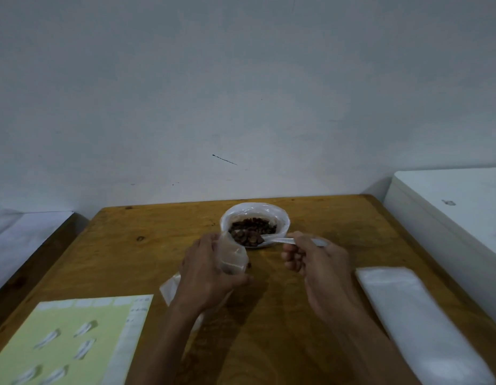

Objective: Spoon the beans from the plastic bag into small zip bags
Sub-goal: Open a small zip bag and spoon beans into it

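setting: a plain indoor packing or sorting workstation (home or small workshop, cannot tell which)
wall: bare, off-white, scuffed
table: varnished wood, set against the wall
supplies: stack of clear bags, yellow-green sheet with small packets
side unit: white cabinet at the right

We see the left hand holding a small zip bag upright at the desk's centre. At two o'clock from it, the right hand grips a spoon heaped with beans, over the plastic bag at twelve o'clock.
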The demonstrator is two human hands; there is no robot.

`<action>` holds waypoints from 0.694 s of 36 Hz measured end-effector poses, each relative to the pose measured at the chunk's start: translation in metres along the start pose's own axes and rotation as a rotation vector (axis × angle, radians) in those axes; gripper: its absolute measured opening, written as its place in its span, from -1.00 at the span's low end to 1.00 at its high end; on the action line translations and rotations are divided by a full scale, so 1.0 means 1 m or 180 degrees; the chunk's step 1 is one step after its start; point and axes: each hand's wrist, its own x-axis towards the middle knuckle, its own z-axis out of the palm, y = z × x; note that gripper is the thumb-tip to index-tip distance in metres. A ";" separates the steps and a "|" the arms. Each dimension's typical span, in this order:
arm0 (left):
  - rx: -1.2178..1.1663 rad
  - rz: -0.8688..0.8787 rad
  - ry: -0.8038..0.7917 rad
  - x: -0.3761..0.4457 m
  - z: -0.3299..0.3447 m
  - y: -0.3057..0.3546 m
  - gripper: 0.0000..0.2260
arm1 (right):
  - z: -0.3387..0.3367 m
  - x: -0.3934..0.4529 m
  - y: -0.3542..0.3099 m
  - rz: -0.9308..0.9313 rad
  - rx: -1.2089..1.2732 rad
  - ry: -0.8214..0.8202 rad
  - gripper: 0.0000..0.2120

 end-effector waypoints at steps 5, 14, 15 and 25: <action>-0.0076 0.0089 -0.0008 -0.005 0.003 0.005 0.08 | -0.006 -0.011 0.007 -0.0480 -0.0757 -0.0225 -0.87; -0.0204 0.0203 0.0080 -0.009 0.001 0.006 -0.01 | -0.014 -0.016 0.004 -0.1365 -0.1283 -0.0482 -0.88; -0.0237 0.0192 0.0096 -0.009 0.001 0.006 -0.02 | -0.014 -0.015 0.004 -0.1355 -0.1175 -0.0415 -0.88; -0.0343 0.0176 0.0264 -0.011 -0.008 -0.001 -0.06 | 0.002 0.030 0.035 -0.2072 -0.2504 -0.0032 -0.81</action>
